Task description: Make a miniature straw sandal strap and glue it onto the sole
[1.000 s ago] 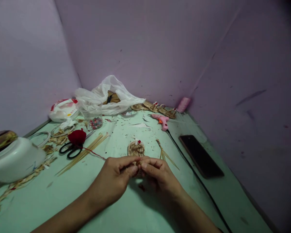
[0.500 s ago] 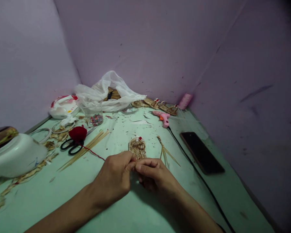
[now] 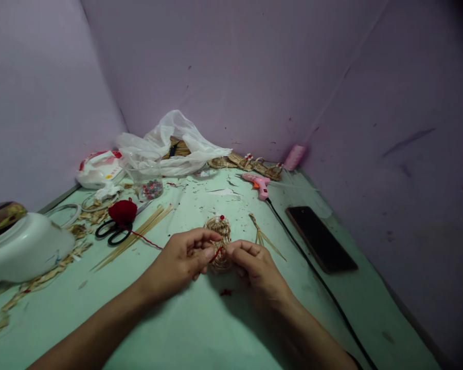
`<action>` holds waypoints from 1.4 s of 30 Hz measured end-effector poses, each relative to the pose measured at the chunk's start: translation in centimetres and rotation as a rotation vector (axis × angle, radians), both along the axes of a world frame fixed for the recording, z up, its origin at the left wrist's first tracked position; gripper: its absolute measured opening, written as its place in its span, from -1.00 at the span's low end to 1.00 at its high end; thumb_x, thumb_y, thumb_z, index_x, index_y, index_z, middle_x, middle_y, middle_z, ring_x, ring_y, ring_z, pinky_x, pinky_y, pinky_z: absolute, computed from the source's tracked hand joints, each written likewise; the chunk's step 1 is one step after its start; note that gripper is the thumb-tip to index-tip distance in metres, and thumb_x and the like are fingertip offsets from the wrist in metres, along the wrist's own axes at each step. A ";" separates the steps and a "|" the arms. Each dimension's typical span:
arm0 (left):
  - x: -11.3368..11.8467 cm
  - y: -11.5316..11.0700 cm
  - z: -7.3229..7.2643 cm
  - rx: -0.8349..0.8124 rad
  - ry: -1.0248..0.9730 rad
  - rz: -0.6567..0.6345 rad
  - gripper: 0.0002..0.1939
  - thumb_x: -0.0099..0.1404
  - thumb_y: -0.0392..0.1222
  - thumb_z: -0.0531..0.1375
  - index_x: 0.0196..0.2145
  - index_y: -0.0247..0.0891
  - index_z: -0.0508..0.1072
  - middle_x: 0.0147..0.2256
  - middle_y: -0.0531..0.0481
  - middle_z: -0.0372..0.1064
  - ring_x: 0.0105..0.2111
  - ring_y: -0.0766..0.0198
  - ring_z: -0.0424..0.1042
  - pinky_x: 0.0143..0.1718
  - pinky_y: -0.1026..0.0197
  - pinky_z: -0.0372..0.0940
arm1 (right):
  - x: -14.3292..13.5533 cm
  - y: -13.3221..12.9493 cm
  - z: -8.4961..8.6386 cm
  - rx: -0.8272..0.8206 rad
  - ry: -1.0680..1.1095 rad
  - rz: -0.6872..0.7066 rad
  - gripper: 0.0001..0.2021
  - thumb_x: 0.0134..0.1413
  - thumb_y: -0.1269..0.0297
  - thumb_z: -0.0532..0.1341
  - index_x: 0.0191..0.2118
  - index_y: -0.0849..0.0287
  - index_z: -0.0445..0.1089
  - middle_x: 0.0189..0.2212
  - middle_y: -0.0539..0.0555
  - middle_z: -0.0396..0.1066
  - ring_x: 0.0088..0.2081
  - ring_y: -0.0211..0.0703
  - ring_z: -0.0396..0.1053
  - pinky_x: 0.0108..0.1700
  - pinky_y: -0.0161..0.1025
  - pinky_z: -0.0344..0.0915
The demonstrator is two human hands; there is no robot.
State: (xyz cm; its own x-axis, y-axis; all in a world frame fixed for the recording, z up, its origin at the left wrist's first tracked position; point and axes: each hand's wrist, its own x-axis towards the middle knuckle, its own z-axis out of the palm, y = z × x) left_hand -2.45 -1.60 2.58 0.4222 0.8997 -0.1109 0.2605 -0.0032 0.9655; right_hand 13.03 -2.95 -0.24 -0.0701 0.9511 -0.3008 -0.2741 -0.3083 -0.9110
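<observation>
Red yarn [image 3: 217, 254] spans the short gap between my hands. My left hand [image 3: 185, 254] has it running through its curled fingers, index finger stretched forward. With thumb and fingertips, my right hand [image 3: 256, 264] pinches the yarn's other part. Beneath and just behind the fingers lies a small woven straw slipper sole [image 3: 218, 227], topped with a red bead [image 3: 221, 217] and white ones. The strand leads left from my left hand to a red yarn ball [image 3: 122, 211], which rests against black-handled scissors [image 3: 113, 234]. A small red scrap [image 3: 226, 292] lies in front of the sole.
A pink glue gun [image 3: 257, 185] trails a black cord past a phone [image 3: 321, 239] on the right. Straw strips [image 3: 137, 236] lie left, a knotted straw piece [image 3: 259, 232] right. Behind are a cup of beads [image 3: 152, 189], a plastic bag [image 3: 173, 126] and finished woven slippers [image 3: 247, 162].
My hands, pressed together before, have parted slightly, showing red yarn between them and more of the woven sole. The red scrap on the table has come into view.
</observation>
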 end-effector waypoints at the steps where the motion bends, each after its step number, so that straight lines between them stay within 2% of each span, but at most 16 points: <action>1: -0.1 0.2 0.1 -0.054 -0.055 -0.007 -0.70 0.08 -0.15 0.11 -0.21 -0.32 0.32 -0.53 0.09 0.21 -0.60 0.41 0.18 -0.59 0.33 0.11 | 0.1 0.0 0.0 0.000 0.009 -0.019 -0.86 -0.26 0.28 0.25 -0.59 0.26 0.35 -0.80 -0.15 0.08 -0.71 -0.45 -0.10 -0.66 -0.39 -0.22; 5: -0.3 0.5 0.1 -0.121 -0.116 0.055 -0.69 0.00 -0.20 0.15 -0.26 -0.33 0.29 -0.55 0.11 0.19 -0.62 0.43 0.17 -0.62 0.35 0.08 | 0.4 0.1 0.1 0.038 0.029 -0.051 -0.79 -0.24 0.20 0.28 -0.58 0.25 0.31 -0.79 -0.16 0.05 -0.71 -0.45 -0.12 -0.65 -0.39 -0.24; 7: -0.3 0.5 0.0 -0.089 -0.031 0.128 -0.72 0.02 -0.22 0.14 -0.26 -0.33 0.29 -0.55 0.11 0.20 -0.65 0.45 0.14 -0.64 0.35 0.05 | 0.5 0.2 0.3 0.043 0.037 -0.062 -0.79 -0.24 0.20 0.29 -0.56 0.25 0.32 -0.78 -0.16 0.05 -0.70 -0.45 -0.11 -0.64 -0.39 -0.24; 9: -0.3 0.4 -0.3 0.033 0.132 0.153 -0.81 0.03 -0.29 0.12 -0.33 -0.32 0.35 -0.51 0.07 0.26 -0.61 0.42 0.18 -0.59 0.32 0.10 | 0.6 0.3 0.3 0.037 0.047 -0.078 -0.79 -0.25 0.20 0.30 -0.54 0.25 0.34 -0.76 -0.15 0.07 -0.69 -0.45 -0.09 -0.64 -0.39 -0.23; 12: -0.2 0.1 -1.1 0.323 0.377 0.055 -0.88 0.05 -0.37 0.09 -0.45 -0.28 0.41 -0.46 0.01 0.32 -0.44 0.31 0.28 -0.39 0.24 0.19 | 0.9 0.3 0.1 0.034 0.053 -0.105 -0.79 -0.27 0.21 0.30 -0.53 0.26 0.37 -0.74 -0.13 0.10 -0.68 -0.44 -0.06 -0.63 -0.39 -0.19; 14: -0.1 -0.1 -1.8 0.464 0.486 -0.001 -0.83 0.10 -0.37 0.06 -0.41 -0.24 0.43 -0.41 -0.01 0.31 -0.38 0.27 0.29 -0.32 0.20 0.20 | 1.0 0.4 0.0 0.029 0.044 -0.108 -0.79 -0.26 0.21 0.30 -0.52 0.26 0.38 -0.73 -0.13 0.11 -0.67 -0.44 -0.06 -0.62 -0.39 -0.19; 19: 0.8 0.1 -3.2 0.542 0.702 -0.099 -0.82 0.18 -0.33 -0.01 -0.45 -0.25 0.38 -0.39 -0.04 0.24 -0.40 0.25 0.30 -0.39 0.21 0.20 | 0.8 0.3 -0.2 0.038 0.031 -0.072 -0.79 -0.24 0.20 0.29 -0.54 0.25 0.37 -0.75 -0.13 0.09 -0.68 -0.43 -0.07 -0.63 -0.39 -0.19; 23: 1.1 0.5 -3.4 0.598 0.826 -0.076 -0.82 0.22 -0.30 -0.08 -0.43 -0.26 0.29 -0.36 -0.06 0.23 -0.50 0.26 0.28 -0.50 0.21 0.13 | 0.7 0.3 -0.1 0.044 0.000 -0.062 -0.79 -0.24 0.20 0.30 -0.56 0.25 0.36 -0.75 -0.12 0.11 -0.68 -0.43 -0.04 -0.63 -0.40 -0.14; 26: 0.9 0.5 -2.9 0.581 0.817 -0.019 -0.85 0.21 -0.32 -0.10 -0.42 -0.25 0.23 -0.41 -0.04 0.23 -0.54 0.28 0.25 -0.54 0.23 0.07 | 0.7 0.3 -0.1 0.055 -0.018 -0.051 -0.80 -0.20 0.19 0.28 -0.51 0.25 0.40 -0.76 -0.11 0.16 -0.70 -0.43 0.01 -0.64 -0.42 -0.10; 30: 0.6 0.1 -1.8 0.558 0.714 -0.014 -0.85 0.21 -0.32 -0.11 -0.48 -0.22 0.17 -0.58 0.04 0.19 -0.57 0.27 0.22 -0.53 0.24 0.06 | 0.4 0.2 -0.2 0.072 -0.029 0.000 -0.80 -0.20 0.20 0.28 -0.50 0.26 0.41 -0.64 -0.02 0.33 -0.70 -0.43 0.14 -0.69 -0.45 -0.06; 34: 0.6 -0.3 -1.3 0.618 0.696 -0.006 -0.89 0.14 -0.34 -0.05 -0.51 -0.22 0.16 -0.58 0.04 0.21 -0.57 0.28 0.23 -0.53 0.25 0.05 | -0.3 0.0 -0.3 0.007 -0.031 0.048 -0.76 -0.20 0.16 0.28 -0.46 0.27 0.39 -0.76 -0.07 0.29 -0.77 -0.43 0.12 -0.77 -0.50 -0.02; 38: 0.5 -0.4 -1.6 0.690 0.706 0.003 -0.91 0.10 -0.36 -0.03 -0.51 -0.23 0.17 -0.58 0.05 0.19 -0.58 0.30 0.22 -0.56 0.27 0.05 | -0.9 -0.2 -0.3 -0.034 0.003 0.040 -0.74 -0.27 0.17 0.31 -0.51 0.28 0.36 -0.63 -0.01 0.38 -0.73 -0.37 0.25 -0.75 -0.44 0.17; 42: 0.1 -0.1 -1.7 0.739 0.660 -0.061 -0.88 0.14 -0.39 -0.05 -0.47 -0.26 0.22 -0.53 0.03 0.21 -0.54 0.31 0.22 -0.52 0.26 0.11 | -1.0 -0.2 -0.4 -0.005 -0.044 0.051 -0.74 -0.27 0.16 0.31 -0.57 0.29 0.36 -0.74 -0.07 0.26 -0.76 -0.38 0.20 -0.75 -0.41 0.18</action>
State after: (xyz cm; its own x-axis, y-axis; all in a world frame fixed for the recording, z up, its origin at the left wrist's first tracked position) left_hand -2.37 -1.73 0.91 0.5259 0.8161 0.2395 0.7243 -0.5773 0.3769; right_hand 12.00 -3.19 -0.63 -0.1052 0.9452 -0.3090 -0.2173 -0.3251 -0.9204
